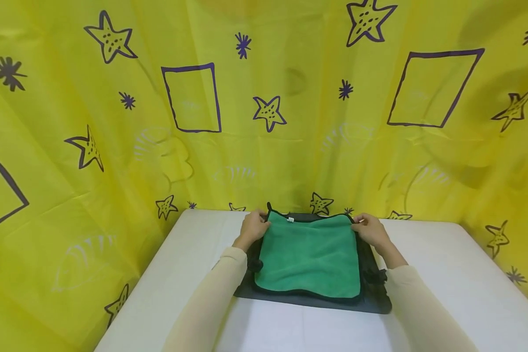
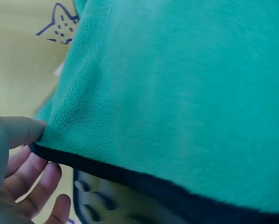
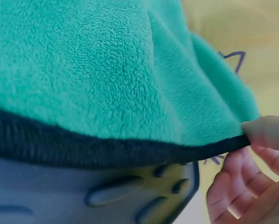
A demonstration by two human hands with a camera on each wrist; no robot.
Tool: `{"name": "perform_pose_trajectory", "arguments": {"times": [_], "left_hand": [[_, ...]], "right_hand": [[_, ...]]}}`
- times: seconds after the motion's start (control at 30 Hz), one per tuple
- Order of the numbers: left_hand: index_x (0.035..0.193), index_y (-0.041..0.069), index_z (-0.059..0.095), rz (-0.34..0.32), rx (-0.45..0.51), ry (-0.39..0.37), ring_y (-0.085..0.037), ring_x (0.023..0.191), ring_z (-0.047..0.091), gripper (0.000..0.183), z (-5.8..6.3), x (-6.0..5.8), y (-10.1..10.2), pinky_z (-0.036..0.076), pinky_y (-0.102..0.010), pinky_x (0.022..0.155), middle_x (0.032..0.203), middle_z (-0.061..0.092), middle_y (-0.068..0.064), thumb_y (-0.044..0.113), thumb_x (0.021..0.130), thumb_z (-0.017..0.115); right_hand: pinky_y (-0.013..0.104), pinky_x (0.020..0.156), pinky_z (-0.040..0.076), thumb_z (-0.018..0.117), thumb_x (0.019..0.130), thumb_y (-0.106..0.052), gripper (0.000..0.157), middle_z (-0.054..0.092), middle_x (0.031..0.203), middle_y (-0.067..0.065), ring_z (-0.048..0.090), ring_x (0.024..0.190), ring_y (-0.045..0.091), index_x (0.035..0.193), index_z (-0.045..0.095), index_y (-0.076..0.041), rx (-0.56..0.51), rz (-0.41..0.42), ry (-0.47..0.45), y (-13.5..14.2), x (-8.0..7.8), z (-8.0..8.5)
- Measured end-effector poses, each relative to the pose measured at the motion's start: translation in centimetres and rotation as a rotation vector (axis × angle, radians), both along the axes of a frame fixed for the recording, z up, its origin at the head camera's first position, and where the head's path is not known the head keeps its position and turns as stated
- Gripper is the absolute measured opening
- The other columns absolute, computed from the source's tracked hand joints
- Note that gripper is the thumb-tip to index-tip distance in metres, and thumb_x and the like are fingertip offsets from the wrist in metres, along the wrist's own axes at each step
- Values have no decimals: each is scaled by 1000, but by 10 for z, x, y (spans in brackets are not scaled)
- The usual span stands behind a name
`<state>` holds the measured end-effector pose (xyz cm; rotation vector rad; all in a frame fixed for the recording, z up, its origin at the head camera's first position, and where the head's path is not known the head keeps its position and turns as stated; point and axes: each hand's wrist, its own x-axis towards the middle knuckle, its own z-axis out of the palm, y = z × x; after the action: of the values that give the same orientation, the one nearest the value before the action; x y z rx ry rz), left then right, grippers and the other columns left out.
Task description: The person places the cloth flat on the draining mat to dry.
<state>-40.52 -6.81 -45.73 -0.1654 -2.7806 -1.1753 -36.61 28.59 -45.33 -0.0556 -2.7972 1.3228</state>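
Cloth [image 1: 310,254] over mat [image 1: 376,302], mat on table [image 1: 449,254], curtain [image 1: 299,151] behind and on both sides

We count two hands: one left hand [image 1: 253,228], one right hand [image 1: 373,231]. Two pale sleeves [image 1: 213,296], one per arm. One green cloth [image 1: 310,256], one small white tag [image 1: 290,219] at its edge. One dark panel [image 1: 375,302] beneath, two dark lumps [image 1: 376,277] near its sides. One white table [image 1: 444,256]. On yellow curtain [image 1: 299,161], head view, we make out eleven outlined stars [image 1: 269,112], some only partly showing; eight scribbled bursts [image 1: 345,90]; three four-sided outlines [image 1: 216,98], one cut off at left.
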Motion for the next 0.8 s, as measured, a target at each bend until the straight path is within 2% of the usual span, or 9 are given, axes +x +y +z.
{"name": "perform_pose_trajectory", "arguments": {"times": [0.17, 0.3, 0.4, 0.57, 0.7, 0.8], "left_hand": [[123, 0, 70, -8, -21, -25, -31, 102, 69, 32, -8, -4, 2, 56, -45, 89, 110, 73, -16, 19, 98, 68], [124, 1, 70, -2, 3, -20, -29, 99, 69, 33, -9, -7, 6, 56, -45, 88, 109, 73, -15, 22, 99, 67], [122, 2, 71, 3, 31, -4, -29, 97, 69, 31, -6, -9, 9, 56, -44, 86, 107, 74, -14, 22, 99, 67], [116, 8, 73, 16, 49, 29, -24, 84, 67, 22, 0, -10, 11, 54, -37, 73, 99, 74, -11, 21, 98, 67], [114, 12, 72, 60, 105, 61, -22, 76, 63, 18, 7, -10, 10, 50, -35, 66, 96, 71, -9, 21, 99, 66], [112, 12, 72, 76, 132, 77, -22, 76, 63, 16, 8, -11, 10, 50, -34, 66, 96, 70, -9, 21, 99, 66]], "right_hand": [[49, 92, 50, 53, 104, -20, 40, 55, 133, 33, 55, 116, 44, 130, 54, 10, 15, 33, -64, -1, -6, -8], [55, 102, 46, 51, 106, -32, 50, 52, 142, 33, 52, 125, 46, 135, 54, 9, -2, 13, -80, -4, -9, -8], [52, 96, 48, 52, 106, -35, 48, 56, 136, 31, 54, 119, 44, 129, 59, 7, -4, -24, -63, -7, -11, -7], [39, 79, 49, 59, 103, -25, 32, 63, 117, 28, 59, 104, 39, 116, 63, 4, 14, -74, 37, -11, -13, -5], [34, 72, 48, 61, 102, -22, 28, 63, 108, 24, 60, 97, 36, 116, 64, 1, -10, -129, 140, -13, -16, 1], [32, 70, 46, 61, 102, -22, 28, 63, 105, 22, 59, 94, 33, 116, 65, 1, -14, -140, 184, -13, -18, 2]]}}
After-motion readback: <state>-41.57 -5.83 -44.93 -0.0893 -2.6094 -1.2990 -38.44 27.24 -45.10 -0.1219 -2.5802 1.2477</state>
